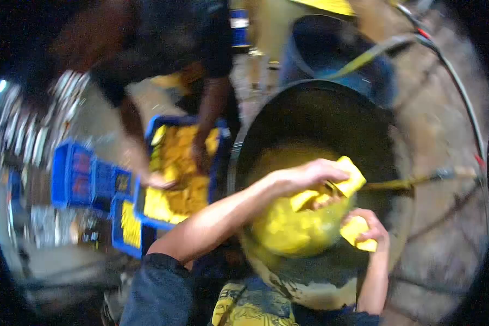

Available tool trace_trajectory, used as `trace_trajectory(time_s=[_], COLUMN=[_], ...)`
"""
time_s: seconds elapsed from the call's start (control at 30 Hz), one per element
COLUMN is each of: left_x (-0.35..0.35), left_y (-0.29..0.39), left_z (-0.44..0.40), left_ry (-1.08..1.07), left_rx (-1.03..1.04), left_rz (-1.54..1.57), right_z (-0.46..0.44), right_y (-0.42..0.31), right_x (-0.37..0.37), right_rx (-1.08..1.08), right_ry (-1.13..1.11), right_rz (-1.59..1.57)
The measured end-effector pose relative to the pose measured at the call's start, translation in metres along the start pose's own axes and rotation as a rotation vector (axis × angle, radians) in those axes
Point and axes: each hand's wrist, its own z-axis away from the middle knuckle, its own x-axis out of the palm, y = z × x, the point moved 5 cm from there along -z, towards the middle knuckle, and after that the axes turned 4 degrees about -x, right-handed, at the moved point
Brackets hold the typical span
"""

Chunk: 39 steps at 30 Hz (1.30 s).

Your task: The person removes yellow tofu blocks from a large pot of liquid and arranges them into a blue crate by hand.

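My left hand (318,173) is closed around yellow blocks, one at its fingertips (354,176) and another below its palm (304,200). It is over a large round dark vat (315,108). My right hand (372,231), lower and near the vat's right side, grips another soft-looking yellow block (356,231). Beneath both hands, a mass of yellow pieces (288,231) sits in the vat, in what looks like yellowish liquid. Motion blurs the pieces, so I cannot tell exactly what they are.
At left, a co-worker's two hands (160,182) reach into a blue crate (149,138) of yellow and orange-brown pieces. More blue crates (70,174) stand farther left. Behind the vat is a blue barrel (364,76). A hose (462,89) runs along the right.
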Motion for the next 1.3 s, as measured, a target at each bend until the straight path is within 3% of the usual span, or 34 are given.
trace_trajectory(time_s=[0.03,0.1,0.13,0.2,0.27,0.3,0.37,0.4,0.43,0.47,0.6,0.67,0.73,0.8,0.93,1.0,1.03,1.1,1.17,1.23,1.3], left_x=[0.002,-0.006,-0.013,-0.033,-0.070,-0.095,-0.140,-0.161,-0.178,-0.192,-0.241,-0.272,-0.281,-0.277,-0.267,-0.260,-0.263,-0.271,-0.280,-0.286,-0.294], left_y=[0.006,0.014,0.015,-0.006,-0.052,-0.079,-0.117,-0.140,-0.162,-0.177,-0.227,-0.277,-0.297,-0.290,-0.268,-0.243,-0.244,-0.240,-0.235,-0.237,-0.253], left_z=[0.031,0.108,0.149,0.231,0.307,0.343,0.403,0.427,0.449,0.467,0.498,0.493,0.488,0.482,0.482,0.496,0.498,0.513,0.519,0.522,0.525], left_ry=[0.036,0.175,0.268,0.594,0.940,1.104,1.129,1.156,1.178,1.201,1.196,1.141,1.082,1.057,1.100,1.333,1.329,1.615,1.600,1.603,1.602], left_rx=[-0.011,0.160,0.214,0.132,0.018,-0.017,-0.177,-0.262,-0.346,-0.358,-0.599,-0.600,-0.602,-0.651,-0.656,-0.754,-0.756,-0.669,-0.661,-0.642,-0.609], left_rz=[0.115,0.101,0.085,0.159,0.213,0.178,0.034,-0.057,-0.148,-0.163,-0.321,-0.362,-0.417,-0.556,-0.581,-0.527,-0.534,-0.622,-0.617,-0.609,-0.564], right_z=[-0.008,-0.029,-0.044,-0.076,-0.118,-0.138,-0.186,-0.210,-0.234,-0.262,-0.335,-0.341,-0.338,-0.330,-0.323,-0.322,-0.324,-0.330,-0.333,-0.335,-0.335], right_y=[-0.015,-0.047,-0.060,-0.096,-0.122,-0.115,-0.082,-0.055,-0.029,0.010,0.155,0.209,0.246,0.272,0.275,0.279,0.271,0.251,0.271,0.268,0.246], right_x=[0.015,0.061,0.082,0.147,0.235,0.272,0.348,0.375,0.402,0.420,0.430,0.429,0.421,0.423,0.420,0.409,0.409,0.412,0.392,0.382,0.384], right_rx=[-0.073,-0.098,-0.028,-0.053,-0.215,-0.282,-0.394,-0.379,-0.191,-0.210,0.000,0.078,0.146,0.106,0.022,0.090,0.090,0.150,0.069,-0.155,-0.143], right_ry=[0.005,-0.062,-0.167,-0.292,-0.529,-0.585,-0.683,-0.717,-0.721,-0.706,-0.446,-0.360,-0.153,-0.084,0.053,0.152,0.158,0.042,0.037,0.072,0.151], right_rz=[-0.086,-0.119,-0.078,0.133,0.538,0.582,0.812,0.890,0.981,0.996,1.082,1.085,1.084,1.075,0.860,0.737,0.733,0.942,1.010,1.094,1.170])
